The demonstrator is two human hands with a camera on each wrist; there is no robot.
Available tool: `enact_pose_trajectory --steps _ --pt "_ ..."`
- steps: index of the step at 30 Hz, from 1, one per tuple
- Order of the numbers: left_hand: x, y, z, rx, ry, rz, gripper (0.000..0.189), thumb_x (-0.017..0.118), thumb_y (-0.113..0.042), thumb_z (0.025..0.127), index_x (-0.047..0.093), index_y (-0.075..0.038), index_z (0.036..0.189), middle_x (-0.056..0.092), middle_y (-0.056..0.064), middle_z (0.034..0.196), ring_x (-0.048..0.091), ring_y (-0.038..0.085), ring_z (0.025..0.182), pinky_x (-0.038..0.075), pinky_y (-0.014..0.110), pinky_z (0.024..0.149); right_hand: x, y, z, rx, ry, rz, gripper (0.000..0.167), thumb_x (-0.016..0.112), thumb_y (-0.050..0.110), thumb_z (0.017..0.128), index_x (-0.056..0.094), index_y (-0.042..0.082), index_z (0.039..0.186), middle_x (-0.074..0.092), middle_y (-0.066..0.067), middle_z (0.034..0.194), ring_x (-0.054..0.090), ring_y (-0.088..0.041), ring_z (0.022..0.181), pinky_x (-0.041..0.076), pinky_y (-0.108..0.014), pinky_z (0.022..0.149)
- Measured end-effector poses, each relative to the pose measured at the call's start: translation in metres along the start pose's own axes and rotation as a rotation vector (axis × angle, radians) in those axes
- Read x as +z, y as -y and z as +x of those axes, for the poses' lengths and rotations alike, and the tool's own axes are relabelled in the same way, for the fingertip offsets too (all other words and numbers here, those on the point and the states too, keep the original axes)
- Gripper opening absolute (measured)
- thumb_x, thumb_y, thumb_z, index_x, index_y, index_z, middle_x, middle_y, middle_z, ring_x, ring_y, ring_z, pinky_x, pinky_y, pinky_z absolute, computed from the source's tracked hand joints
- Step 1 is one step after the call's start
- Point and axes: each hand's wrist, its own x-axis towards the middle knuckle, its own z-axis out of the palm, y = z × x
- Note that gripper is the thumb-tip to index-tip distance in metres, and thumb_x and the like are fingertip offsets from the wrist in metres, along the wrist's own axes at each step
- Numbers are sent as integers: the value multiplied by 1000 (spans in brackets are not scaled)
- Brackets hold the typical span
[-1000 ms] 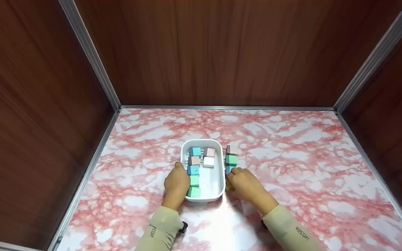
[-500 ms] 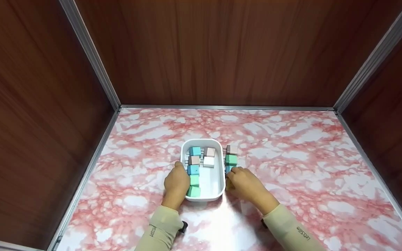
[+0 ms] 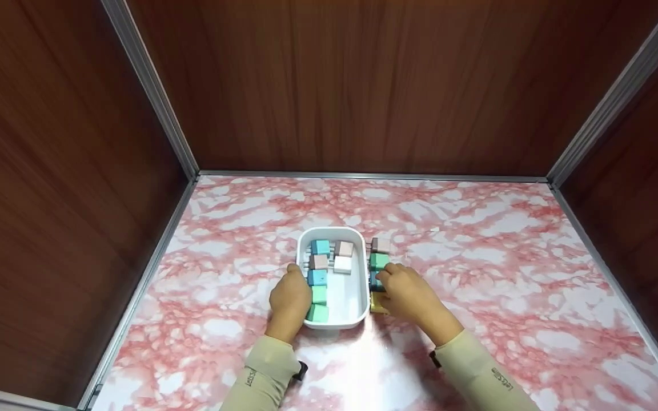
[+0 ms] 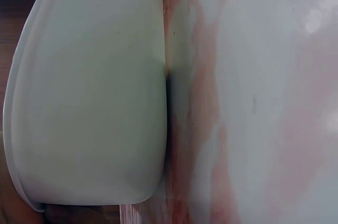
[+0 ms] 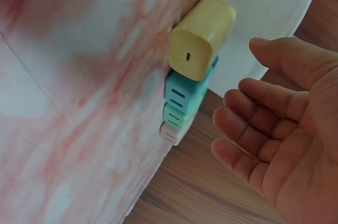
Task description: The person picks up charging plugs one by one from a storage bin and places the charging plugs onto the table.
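My left hand (image 3: 290,297) grips the left wall of a white plastic container (image 3: 356,311); its fingers are mostly out of sight in the left wrist view. Inside the container are several charger plugs: a left column with a light green charger (image 3: 317,313) nearest me, and a white charger (image 3: 342,264) and a pink one (image 3: 344,249) on the right. Along the container's outer right side stand a yellow charger (image 5: 203,36), a blue one (image 5: 182,91), a green one (image 5: 177,117) and a pink one (image 5: 170,133). My right hand (image 5: 285,123) is beside them, fingers loosely bent, holding nothing.
The container sits on a red-and-white marbled tabletop (image 3: 506,257). Dark wood panels (image 3: 363,85) with metal edging rise at the back, left and right.
My right hand has let go of the yellow charger and shifted slightly up and right, so more of that charger shows. The left hand and container are nearly unchanged.
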Motion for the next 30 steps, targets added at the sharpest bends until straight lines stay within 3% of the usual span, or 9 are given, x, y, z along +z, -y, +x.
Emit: enact_pose_trajectory --steps 6,17,24,30 --pt "2 0 1 8 -17 5 24 48 -9 100 55 1 121 75 19 94 74 37 85 56 54 73 -9 2 7 41 9 4 34 85 20 80 71 3 106 59 -5 92 58 -24 84 52 -45 81" --pt "1 0 1 -12 -8 4 27 49 -9 100 56 1 124 75 19 98 74 37 88 56 54 74 -18 18 21 -1 -120 13 33 85 18 81 70 3 105 62 -6 95 60 -24 87 53 -43 81" --pt "1 0 1 -6 -11 4 24 50 -9 99 56 1 120 75 19 95 74 37 86 55 54 73 -18 31 29 -12 -95 31 39 85 21 82 70 2 112 65 -8 103 63 -26 96 51 -42 93" --pt "0 0 -2 10 -23 -6 23 49 -8 99 55 0 120 75 19 95 74 37 84 56 54 69 -15 42 34 -32 -70 44 42 85 29 82 70 3 112 63 -7 101 63 -25 93 52 -42 89"
